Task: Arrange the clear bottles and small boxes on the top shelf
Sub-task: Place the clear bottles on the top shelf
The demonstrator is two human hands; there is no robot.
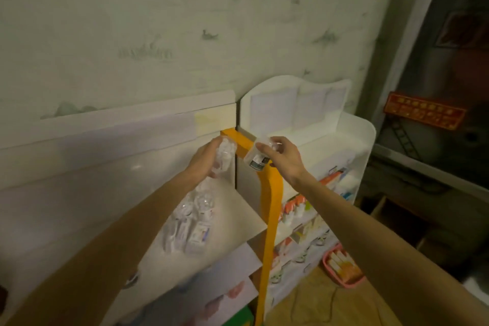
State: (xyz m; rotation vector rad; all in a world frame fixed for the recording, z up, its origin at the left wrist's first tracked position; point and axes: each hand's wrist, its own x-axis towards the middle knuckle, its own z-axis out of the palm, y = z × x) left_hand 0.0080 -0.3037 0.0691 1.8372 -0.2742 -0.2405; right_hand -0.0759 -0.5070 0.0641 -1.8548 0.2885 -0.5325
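Observation:
My left hand (205, 160) is closed around a clear plastic bottle (223, 157), held above the right end of the white top shelf (246, 217). My right hand (284, 157) grips a second clear bottle with a dark label (256, 159), tilted, in front of the orange post (274, 209) between the two shelf units. Several more clear bottles and small boxes (190, 222) lie clustered on the top shelf below my left hand, partly hidden by my forearm.
A white rack (362, 137) on the right holds rows of small boxes and bottles (299, 209). A pink basket (344, 266) with cartons sits on the floor beside it. A patterned wall is behind, dark furniture at far right.

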